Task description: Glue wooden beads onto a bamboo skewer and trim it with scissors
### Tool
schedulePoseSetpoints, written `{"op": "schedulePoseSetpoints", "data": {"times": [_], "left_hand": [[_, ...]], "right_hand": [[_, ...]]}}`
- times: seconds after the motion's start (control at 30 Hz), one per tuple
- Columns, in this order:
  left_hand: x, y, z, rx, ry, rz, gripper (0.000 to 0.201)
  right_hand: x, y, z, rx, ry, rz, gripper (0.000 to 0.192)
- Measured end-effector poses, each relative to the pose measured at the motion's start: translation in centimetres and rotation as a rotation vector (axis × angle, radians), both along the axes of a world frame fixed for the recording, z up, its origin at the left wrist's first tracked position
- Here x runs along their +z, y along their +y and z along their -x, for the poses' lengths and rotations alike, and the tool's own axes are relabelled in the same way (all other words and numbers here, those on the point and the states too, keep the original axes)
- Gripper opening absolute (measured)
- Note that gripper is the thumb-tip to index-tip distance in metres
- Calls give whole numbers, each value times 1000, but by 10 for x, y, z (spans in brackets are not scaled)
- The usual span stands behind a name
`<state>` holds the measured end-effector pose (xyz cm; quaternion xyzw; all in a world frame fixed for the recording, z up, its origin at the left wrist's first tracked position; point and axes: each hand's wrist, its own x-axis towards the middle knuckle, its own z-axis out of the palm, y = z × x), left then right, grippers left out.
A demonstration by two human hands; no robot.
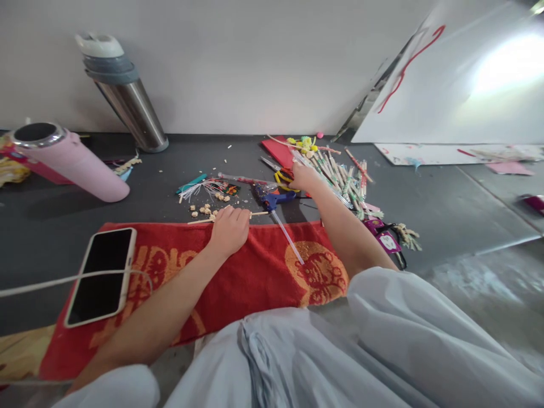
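A thin wooden stick (196, 222) is held in the left hand (230, 229), whose fingers are curled closed over it at the near edge of the dark table (425, 198). The stick is laid roughly level from left to right, its 2 ends left showing on either side of the hand. The right hand (304, 177) is stretched farther out, beside the yellow-handled scissors (282, 181) and a red packet (277, 151). Its fingers are seen bent, but how far they are parted, and whether anything is gripped by them, cannot be told.

Between the 2 hands a blue glue gun (278, 199) is placed on the table, and a clear rod (289, 239) is extended from it toward the near side, over a red towel (255, 272). Small beige pieces (205, 210) are scattered just beyond the left hand, with a bunch of white strands (208, 189) farther off. To the right of the right hand, many patterned sticks (335, 170) are heaped. At the left of the towel a phone (102, 277) is laid, crossed by a white cable (42, 285). On the far left, a pink tumbler (80, 161) and a steel flask (132, 105) are stood.
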<state>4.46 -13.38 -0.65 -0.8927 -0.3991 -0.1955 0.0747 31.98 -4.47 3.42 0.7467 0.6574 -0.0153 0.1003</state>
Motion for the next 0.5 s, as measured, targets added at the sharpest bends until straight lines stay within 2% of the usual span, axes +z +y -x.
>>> {"op": "schedulePoseSetpoints", "data": {"times": [0.1, 0.3, 0.5], "left_hand": [[0, 0, 0, 0, -5, -1, 26], [-1, -1, 0, -2, 0, 0, 26], [-2, -1, 0, -10, -22, -9, 24]], "right_hand": [[-2, 4, -2, 26, -26, 33, 75], [3, 11, -10, 97, -75, 119, 38], [2, 14, -15, 109, -35, 80, 36]]}}
